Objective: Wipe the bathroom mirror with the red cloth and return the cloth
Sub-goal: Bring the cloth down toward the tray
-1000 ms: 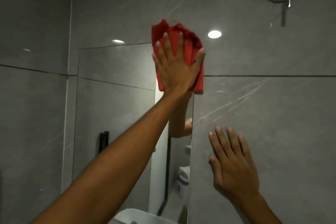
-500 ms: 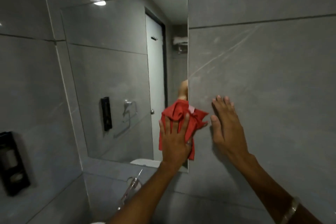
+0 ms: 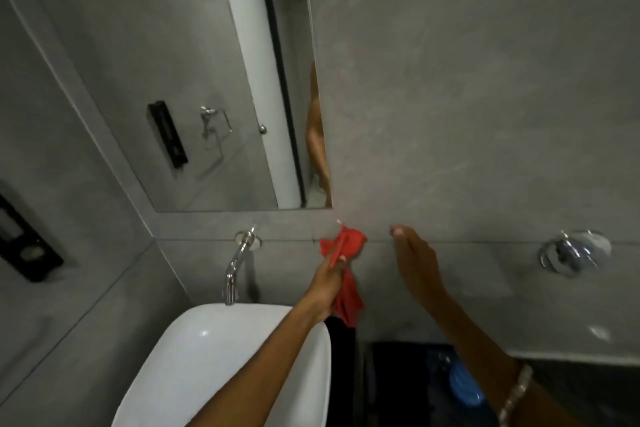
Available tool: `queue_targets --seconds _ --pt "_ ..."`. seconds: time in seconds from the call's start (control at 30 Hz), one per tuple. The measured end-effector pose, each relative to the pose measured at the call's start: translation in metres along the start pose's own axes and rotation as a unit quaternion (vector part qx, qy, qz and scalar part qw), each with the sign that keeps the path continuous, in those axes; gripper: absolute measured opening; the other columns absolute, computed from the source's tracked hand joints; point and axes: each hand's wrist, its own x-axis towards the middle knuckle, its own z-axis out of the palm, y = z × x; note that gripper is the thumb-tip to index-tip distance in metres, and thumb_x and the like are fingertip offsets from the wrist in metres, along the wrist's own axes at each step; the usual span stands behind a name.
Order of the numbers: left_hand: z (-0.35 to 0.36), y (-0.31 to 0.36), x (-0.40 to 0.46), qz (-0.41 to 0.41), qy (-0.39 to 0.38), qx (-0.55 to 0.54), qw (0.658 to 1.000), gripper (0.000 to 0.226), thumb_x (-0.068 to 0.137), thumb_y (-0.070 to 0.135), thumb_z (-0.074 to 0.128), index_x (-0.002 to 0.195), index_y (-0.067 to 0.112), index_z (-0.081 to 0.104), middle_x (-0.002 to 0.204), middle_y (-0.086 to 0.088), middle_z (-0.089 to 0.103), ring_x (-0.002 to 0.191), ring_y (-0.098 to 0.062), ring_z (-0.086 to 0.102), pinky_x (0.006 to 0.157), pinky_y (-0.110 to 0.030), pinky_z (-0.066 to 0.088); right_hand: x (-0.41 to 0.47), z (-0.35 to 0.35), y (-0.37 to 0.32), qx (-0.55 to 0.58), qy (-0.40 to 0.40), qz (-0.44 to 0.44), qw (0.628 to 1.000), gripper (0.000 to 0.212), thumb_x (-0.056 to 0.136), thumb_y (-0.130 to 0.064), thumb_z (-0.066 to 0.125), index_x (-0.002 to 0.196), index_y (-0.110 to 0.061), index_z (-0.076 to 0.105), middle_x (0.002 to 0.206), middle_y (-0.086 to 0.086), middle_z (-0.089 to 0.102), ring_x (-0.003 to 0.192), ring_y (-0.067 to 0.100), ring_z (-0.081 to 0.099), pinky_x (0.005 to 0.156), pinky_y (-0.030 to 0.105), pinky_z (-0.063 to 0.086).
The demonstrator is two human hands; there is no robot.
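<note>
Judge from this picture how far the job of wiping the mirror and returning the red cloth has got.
Done, apparently: the red cloth is off the mirror, below its bottom edge. In hand: the left hand grips the cloth against the wall beside the basin; the right hand is open and empty. Left: returning the cloth.

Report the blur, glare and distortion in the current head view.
Head view: soft motion blur throughout, strongest on the red cloth and both hands; dim, flat lighting; small glare spots on the white sink, the faucet and the chrome wall fitting; wide-angle lens splays the mirror edges apart.
</note>
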Motion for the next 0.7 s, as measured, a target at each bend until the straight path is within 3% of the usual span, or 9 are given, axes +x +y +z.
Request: queue_targets --seconds 0.07,0.13,0.2,0.27,0.3,0.43,0.53,0.6,0.7 --pt "0.004 -0.018 -0.017 -0.139 -0.047 -0.160 0.976 0.036 0.105 0.029 0.050 0.130 0.008 0.064 0.116 -0.012 0.077 0.092 -0.026 0.075 0.078 -0.034 0.062 -0.014 -0.005 0.025 0.041 -0.038 0.157 0.986 0.040 0.113 -0.017 0.041 0.138 0.006 0.062 0.145 0.029 0.060 0.139 0.036 0.057 0.114 0.035 0.038" --pt "0.009 -0.033 -0.028 -0.174 -0.094 -0.282 0.939 0.041 0.103 0.036 0.050 0.118 0.006 0.073 0.111 -0.017 0.078 0.096 -0.030 0.077 0.078 -0.040 0.064 -0.025 -0.009 0.053 0.046 -0.111 0.278 0.953 0.041 0.112 -0.029 0.042 0.132 -0.002 0.065 0.135 0.027 0.064 0.125 0.038 0.063 0.104 0.040 0.048" --pt "0.017 -0.044 -0.037 -0.177 -0.116 -0.375 0.902 0.052 0.099 0.046 0.050 0.125 0.008 0.072 0.126 -0.020 0.072 0.116 -0.033 0.070 0.092 -0.046 0.060 -0.037 -0.012 0.076 0.173 -0.180 0.347 0.904 0.049 0.106 -0.052 0.042 0.103 -0.014 0.072 0.104 0.014 0.072 0.094 0.032 0.068 0.085 0.041 0.054" --pt "0.029 -0.059 -0.043 -0.204 -0.115 -0.432 0.871 0.068 0.093 0.061 0.051 0.137 0.010 0.064 0.142 -0.021 0.061 0.130 -0.036 0.060 0.102 -0.051 0.053 -0.044 -0.009 0.105 0.307 -0.196 0.385 0.848 0.057 0.105 -0.059 0.038 0.114 -0.014 0.073 0.113 0.011 0.077 0.101 0.030 0.069 0.098 0.048 0.052" --pt "0.035 -0.069 -0.045 -0.215 -0.117 -0.438 0.865 0.075 0.091 0.065 0.051 0.140 0.010 0.062 0.144 -0.022 0.059 0.130 -0.038 0.060 0.102 -0.052 0.053 -0.048 -0.010 0.117 0.332 -0.189 0.389 0.838 0.056 0.106 -0.057 0.039 0.123 -0.014 0.071 0.119 0.009 0.078 0.107 0.029 0.070 0.102 0.049 0.051" --pt "0.049 -0.116 -0.044 -0.255 -0.078 -0.399 0.878 0.073 0.093 0.065 0.048 0.140 0.011 0.062 0.141 -0.017 0.064 0.130 -0.034 0.062 0.103 -0.050 0.051 -0.058 -0.021 0.159 0.243 -0.208 0.406 0.856 0.048 0.105 -0.023 0.054 0.152 -0.014 0.054 0.118 0.007 0.079 0.108 0.027 0.071 0.093 0.048 0.058" --pt "0.059 -0.152 -0.045 -0.305 -0.098 -0.309 0.895 0.046 0.094 0.050 0.058 0.116 0.015 0.079 0.119 -0.013 0.077 0.110 -0.029 0.074 0.088 -0.044 0.061 -0.064 -0.031 0.192 0.147 -0.234 0.360 0.891 0.084 0.094 0.010 0.055 0.165 -0.029 0.033 0.148 0.013 0.062 0.131 0.036 0.061 0.112 0.057 0.050" --pt "0.062 -0.178 -0.048 -0.336 -0.126 -0.199 0.912 0.037 0.089 0.027 0.071 0.125 0.017 0.074 0.116 -0.013 0.078 0.106 -0.032 0.075 0.081 -0.044 0.063 -0.067 -0.036 0.210 0.096 -0.244 0.352 0.899 0.096 0.089 0.017 0.051 0.167 -0.034 0.027 0.152 0.014 0.058 0.137 0.040 0.056 0.112 0.057 0.049" --pt "0.072 -0.220 -0.038 -0.349 -0.128 -0.037 0.928 0.087 0.080 -0.011 0.068 0.150 0.035 0.044 0.122 -0.006 0.072 0.115 -0.032 0.067 0.091 -0.051 0.058 -0.061 -0.037 0.255 0.046 -0.260 0.372 0.890 0.101 0.087 0.017 0.050 0.168 -0.036 0.021 0.152 0.013 0.057 0.136 0.038 0.056 0.112 0.057 0.050"
